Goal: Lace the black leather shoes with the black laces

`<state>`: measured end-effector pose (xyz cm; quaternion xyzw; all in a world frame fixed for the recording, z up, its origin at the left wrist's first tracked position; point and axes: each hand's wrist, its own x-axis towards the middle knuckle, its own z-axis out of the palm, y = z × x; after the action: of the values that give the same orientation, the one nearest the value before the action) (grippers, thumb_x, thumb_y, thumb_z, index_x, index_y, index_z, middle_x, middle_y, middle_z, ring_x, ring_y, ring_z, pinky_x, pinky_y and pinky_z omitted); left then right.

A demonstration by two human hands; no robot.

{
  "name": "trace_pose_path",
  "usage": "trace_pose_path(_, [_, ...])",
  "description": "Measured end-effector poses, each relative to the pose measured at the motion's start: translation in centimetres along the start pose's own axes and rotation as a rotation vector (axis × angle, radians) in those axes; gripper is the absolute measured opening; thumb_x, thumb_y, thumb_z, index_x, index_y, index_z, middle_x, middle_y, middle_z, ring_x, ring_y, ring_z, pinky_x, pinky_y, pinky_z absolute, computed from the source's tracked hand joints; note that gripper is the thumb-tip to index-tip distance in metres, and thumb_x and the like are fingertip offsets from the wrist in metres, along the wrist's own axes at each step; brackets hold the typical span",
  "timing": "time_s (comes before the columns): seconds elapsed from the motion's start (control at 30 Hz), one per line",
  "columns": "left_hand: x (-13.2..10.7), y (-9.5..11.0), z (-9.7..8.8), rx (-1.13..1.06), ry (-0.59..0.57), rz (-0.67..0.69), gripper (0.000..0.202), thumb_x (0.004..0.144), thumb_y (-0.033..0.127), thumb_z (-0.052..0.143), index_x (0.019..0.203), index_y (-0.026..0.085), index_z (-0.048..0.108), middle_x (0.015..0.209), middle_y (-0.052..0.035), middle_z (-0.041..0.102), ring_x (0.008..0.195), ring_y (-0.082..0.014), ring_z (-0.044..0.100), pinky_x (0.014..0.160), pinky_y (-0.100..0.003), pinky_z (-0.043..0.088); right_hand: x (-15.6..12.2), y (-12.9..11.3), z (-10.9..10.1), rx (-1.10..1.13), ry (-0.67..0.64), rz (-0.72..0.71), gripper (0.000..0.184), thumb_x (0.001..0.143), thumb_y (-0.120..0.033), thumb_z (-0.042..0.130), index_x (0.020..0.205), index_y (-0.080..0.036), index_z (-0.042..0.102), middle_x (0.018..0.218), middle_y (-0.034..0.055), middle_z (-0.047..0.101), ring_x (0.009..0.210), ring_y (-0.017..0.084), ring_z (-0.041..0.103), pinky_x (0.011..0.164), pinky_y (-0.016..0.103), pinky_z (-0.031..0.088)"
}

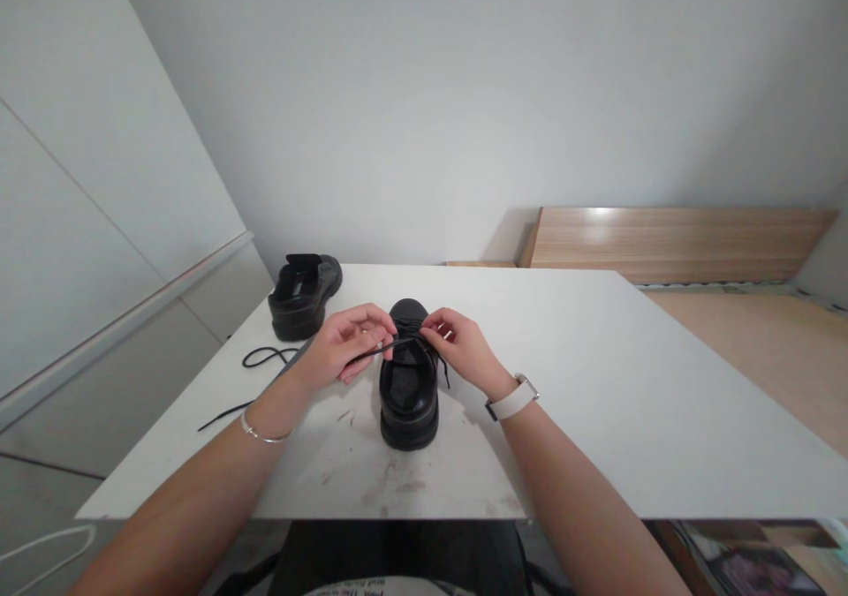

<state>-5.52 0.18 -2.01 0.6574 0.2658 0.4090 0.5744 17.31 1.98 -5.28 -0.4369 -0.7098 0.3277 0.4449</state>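
Observation:
A black lace-up shoe (409,421) stands upright on the white table, its toe pointing away from me and its heel towards me. My left hand (348,342), at the shoe's left side, is closed on a black shoelace (372,352) that runs across to the eyelets. On the other side my right hand (458,342) pinches lace at the right of the lacing, with a short loose end hanging below it. Fingertips partly cover the lacing, so its exact threading is hidden.
A second black shoe (298,315) stands at the table's back left, its tongue raised. A loose black lace (263,355) lies near my left forearm. Brown smudges mark the white table (583,402) near its front edge. A wooden headboard (662,238) and bed are at the right.

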Motion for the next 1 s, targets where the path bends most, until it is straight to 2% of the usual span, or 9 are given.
trace_pose_path(0.07, [-0.1, 0.1, 0.1, 0.077, -0.003, 0.031, 0.028, 0.094, 0.044, 0.064, 0.097, 0.016, 0.064, 0.075, -0.0055, 0.07, 0.035, -0.0039, 0.041, 0.033, -0.018, 0.029, 0.0, 0.0, -0.1, -0.002, -0.004, -0.008, 0.014, 0.086, -0.032, 0.062, 0.085, -0.019, 0.065, 0.08, 0.0015, 0.066, 0.069, 0.013, 0.057, 0.063, 0.027, 0.045])
trace_pose_path(0.17, [0.2, -0.1, 0.3, 0.377, 0.104, 0.151, 0.029, 0.097, 0.041, 0.058, 0.089, 0.015, 0.067, 0.071, -0.0049, 0.068, 0.057, -0.0121, 0.059, 0.054, -0.023, 0.048, 0.0, -0.2, -0.1, -0.007, -0.004, -0.025, 0.013, 0.086, -0.031, 0.062, 0.083, -0.019, 0.064, 0.078, 0.0013, 0.065, 0.071, 0.014, 0.057, 0.063, 0.027, 0.044])
trace_pose_path(0.27, [0.8, -0.9, 0.1, 0.67, 0.256, 0.202, 0.023, 0.097, 0.037, 0.057, 0.09, 0.017, 0.067, 0.077, -0.0041, 0.068, 0.071, -0.0158, 0.064, 0.067, -0.026, 0.051, -0.1, -0.2, 0.2, -0.007, 0.013, -0.041, 0.013, 0.088, -0.031, 0.059, 0.085, -0.019, 0.061, 0.079, 0.0014, 0.063, 0.073, 0.015, 0.057, 0.064, 0.027, 0.044])
trace_pose_path(0.33, [1.2, -1.6, -0.1, 0.742, 0.296, 0.177, 0.019, 0.094, 0.036, 0.061, 0.094, 0.018, 0.067, 0.085, -0.0046, 0.07, 0.075, -0.0173, 0.066, 0.069, -0.028, 0.052, -0.1, -0.1, 0.4, -0.004, 0.032, -0.047, 0.013, 0.09, -0.031, 0.056, 0.087, -0.019, 0.059, 0.08, 0.0015, 0.062, 0.072, 0.015, 0.056, 0.064, 0.028, 0.044])
trace_pose_path(0.53, [1.5, -2.3, -0.7, 0.736, 0.258, 0.119, 0.019, 0.091, 0.035, 0.061, 0.092, 0.018, 0.068, 0.088, -0.0058, 0.072, 0.077, -0.0193, 0.067, 0.07, -0.03, 0.052, -0.1, 0.1, 1.0, 0.06, 0.068, -0.062, 0.015, 0.092, -0.036, 0.054, 0.092, -0.021, 0.054, 0.079, 0.0, 0.06, 0.068, 0.014, 0.054, 0.065, 0.029, 0.043])
trace_pose_path(0.63, [1.6, -2.1, -0.5, 0.755, 0.266, 0.151, 0.014, 0.09, 0.031, 0.059, 0.09, 0.018, 0.065, 0.088, -0.0045, 0.069, 0.077, -0.0183, 0.065, 0.071, -0.029, 0.051, -0.1, -0.5, 0.9, 0.283, -0.004, -0.063, 0.027, 0.088, -0.042, 0.062, 0.102, -0.022, 0.05, 0.076, -0.0024, 0.058, 0.069, 0.013, 0.054, 0.066, 0.028, 0.042])
trace_pose_path(0.77, [1.5, -1.7, 0.1, 0.814, 0.304, 0.194, 0.006, 0.087, 0.024, 0.057, 0.087, 0.019, 0.059, 0.086, -0.0026, 0.065, 0.082, -0.0187, 0.062, 0.078, -0.031, 0.048, -0.1, -1.4, 0.2, 0.511, -0.087, 0.004, 0.041, 0.079, -0.047, 0.074, 0.104, -0.022, 0.054, 0.079, -0.0023, 0.059, 0.07, 0.013, 0.054, 0.068, 0.028, 0.042])
trace_pose_path(0.87, [1.4, -1.8, 0.1, 0.661, 0.319, 0.165, 0.006, 0.088, 0.025, 0.058, 0.089, 0.019, 0.055, 0.085, -0.0018, 0.062, 0.084, -0.0178, 0.061, 0.079, -0.03, 0.047, 0.0, -1.7, -0.5, 0.611, 0.001, 0.028, 0.043, 0.075, -0.05, 0.077, 0.102, -0.023, 0.058, 0.076, -0.0021, 0.058, 0.072, 0.014, 0.053, 0.071, 0.029, 0.043])
trace_pose_path(1.0, [1.6, -1.9, -0.2, 0.267, 0.281, 0.134, 0.019, 0.087, 0.031, 0.068, 0.092, 0.018, 0.055, 0.082, -0.0001, 0.06, 0.078, -0.0138, 0.059, 0.074, -0.026, 0.047, 0.2, -2.0, -1.4, 0.7, 0.15, 0.018, 0.035, 0.078, -0.048, 0.072, 0.098, -0.023, 0.058, 0.075, -0.0019, 0.054, 0.071, 0.014, 0.052, 0.075, 0.031, 0.045])
